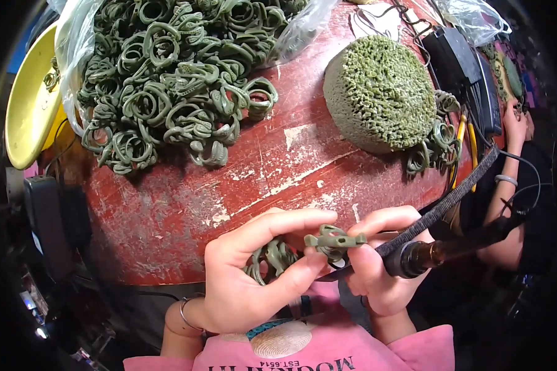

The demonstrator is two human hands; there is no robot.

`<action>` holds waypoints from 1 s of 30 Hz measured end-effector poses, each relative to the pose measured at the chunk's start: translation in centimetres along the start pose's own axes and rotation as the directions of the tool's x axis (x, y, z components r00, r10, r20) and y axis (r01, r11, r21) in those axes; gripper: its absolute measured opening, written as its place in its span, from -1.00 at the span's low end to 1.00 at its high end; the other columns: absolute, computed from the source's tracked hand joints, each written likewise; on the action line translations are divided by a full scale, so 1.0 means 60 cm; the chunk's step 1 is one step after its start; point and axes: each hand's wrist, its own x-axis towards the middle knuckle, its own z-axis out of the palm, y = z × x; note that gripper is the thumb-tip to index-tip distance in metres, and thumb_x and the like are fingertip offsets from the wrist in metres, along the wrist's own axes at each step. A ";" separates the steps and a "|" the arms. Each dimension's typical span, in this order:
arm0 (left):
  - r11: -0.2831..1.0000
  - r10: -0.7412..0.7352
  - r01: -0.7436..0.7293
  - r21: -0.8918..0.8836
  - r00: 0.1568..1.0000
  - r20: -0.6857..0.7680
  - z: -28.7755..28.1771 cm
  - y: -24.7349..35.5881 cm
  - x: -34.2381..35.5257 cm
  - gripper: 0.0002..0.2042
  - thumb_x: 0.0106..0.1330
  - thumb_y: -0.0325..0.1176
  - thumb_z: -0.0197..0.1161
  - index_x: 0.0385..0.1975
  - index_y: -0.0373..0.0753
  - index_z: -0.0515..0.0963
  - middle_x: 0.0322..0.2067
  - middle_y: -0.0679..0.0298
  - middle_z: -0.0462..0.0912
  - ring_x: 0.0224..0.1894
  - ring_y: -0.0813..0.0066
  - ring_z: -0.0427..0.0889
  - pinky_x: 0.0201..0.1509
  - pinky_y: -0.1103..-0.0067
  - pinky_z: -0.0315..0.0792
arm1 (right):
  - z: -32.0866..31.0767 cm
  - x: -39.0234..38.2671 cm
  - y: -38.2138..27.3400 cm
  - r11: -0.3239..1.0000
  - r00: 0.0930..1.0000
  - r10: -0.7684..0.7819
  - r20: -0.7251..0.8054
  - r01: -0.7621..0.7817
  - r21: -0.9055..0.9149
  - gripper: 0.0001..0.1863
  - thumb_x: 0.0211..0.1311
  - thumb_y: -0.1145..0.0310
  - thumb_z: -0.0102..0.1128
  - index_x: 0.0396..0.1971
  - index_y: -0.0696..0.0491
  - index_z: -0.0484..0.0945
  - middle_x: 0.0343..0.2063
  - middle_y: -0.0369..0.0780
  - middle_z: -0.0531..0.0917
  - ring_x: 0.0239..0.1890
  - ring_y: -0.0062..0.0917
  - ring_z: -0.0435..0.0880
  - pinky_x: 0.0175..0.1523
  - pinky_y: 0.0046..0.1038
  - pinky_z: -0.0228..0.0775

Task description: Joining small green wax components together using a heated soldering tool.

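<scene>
My left hand (241, 266) is closed around green, curled ring-like pieces (272, 260), and its thumb and index finger reach to a small green piece (335, 242) with a flat bar and a hole. My right hand (387, 272) is closed on a black pen-like tool (418, 256) with a cord in a dark sleeve; its thumb and index finger also touch the small piece. The tool's tip shows dark below that piece, partly hidden by fingers.
A large heap of green rings (167, 86), a round speckled green block (384, 93), a yellow dish (25, 117), black devices (452, 55) and yellow-handled tools (461, 148) lie on the worn red table (185, 204). Another person's arm (507, 179) is at the right.
</scene>
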 end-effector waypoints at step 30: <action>0.908 0.257 -0.258 0.330 0.965 0.048 -0.008 -0.002 0.007 -0.69 -0.02 -0.60 0.23 -0.21 -0.34 0.51 -0.39 0.17 0.54 -0.40 0.55 0.53 -0.34 0.68 0.40 | -0.001 -0.004 0.002 0.998 1.000 -0.012 -0.018 0.011 -0.057 -0.82 -0.06 0.60 0.20 -0.38 0.24 0.47 -0.58 -0.25 0.57 -0.58 -0.75 0.49 -0.49 -0.71 0.32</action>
